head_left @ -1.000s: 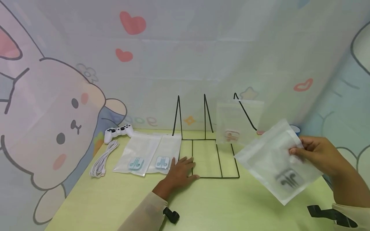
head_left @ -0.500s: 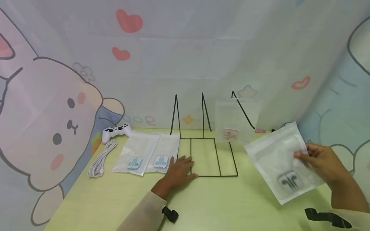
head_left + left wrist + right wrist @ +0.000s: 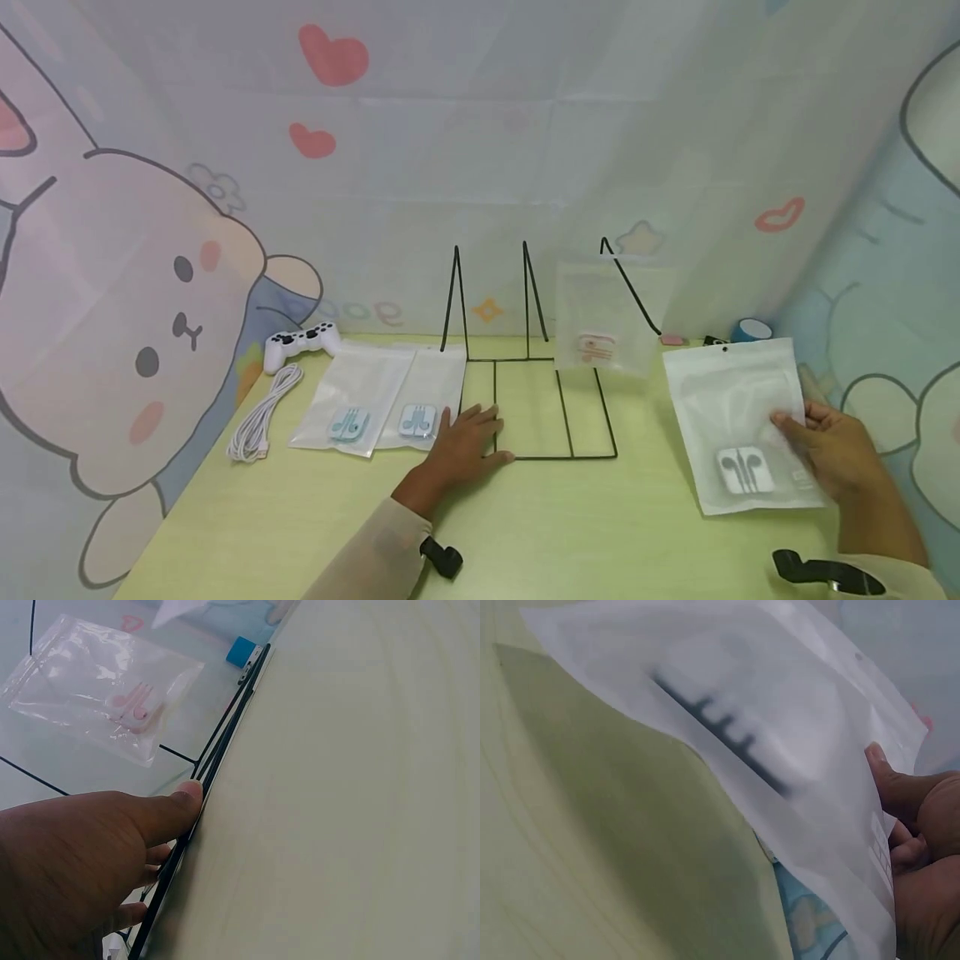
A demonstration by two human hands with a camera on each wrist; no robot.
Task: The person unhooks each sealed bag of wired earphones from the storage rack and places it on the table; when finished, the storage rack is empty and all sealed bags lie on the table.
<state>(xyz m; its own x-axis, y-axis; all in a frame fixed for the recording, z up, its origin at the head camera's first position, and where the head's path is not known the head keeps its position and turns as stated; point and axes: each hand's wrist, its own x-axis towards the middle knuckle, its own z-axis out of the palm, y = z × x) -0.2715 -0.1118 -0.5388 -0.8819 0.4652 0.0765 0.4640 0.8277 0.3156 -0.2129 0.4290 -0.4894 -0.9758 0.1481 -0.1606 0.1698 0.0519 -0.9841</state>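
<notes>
My right hand (image 3: 840,446) pinches the right edge of a white zip bag (image 3: 731,392) between thumb and fingers. Earphones in a square case (image 3: 745,471) show dark through its film. The bag is held up over the table, its hang hole at the top. In the right wrist view its frosted film (image 3: 810,742) faces the camera. My left hand (image 3: 465,442) rests with fingers spread on the base of a black wire rack (image 3: 555,457); the left wrist view has the thumb along a base wire. A clear bag with pink earphones (image 3: 600,308) hangs from the rack's right hook.
Two white bags (image 3: 367,367) with blue earphones lie left of the rack. Beyond them are a white game controller (image 3: 302,343) and a coiled white cable (image 3: 258,421). A blue roll (image 3: 752,330) and a pink item (image 3: 673,340) sit near the back. A printed curtain (image 3: 480,150) backs the table.
My right hand has lowered slightly and turned the bag from tilted to nearly upright, its front now facing the head camera. The blue roll behind it is uncovered. My left hand stays on the rack.
</notes>
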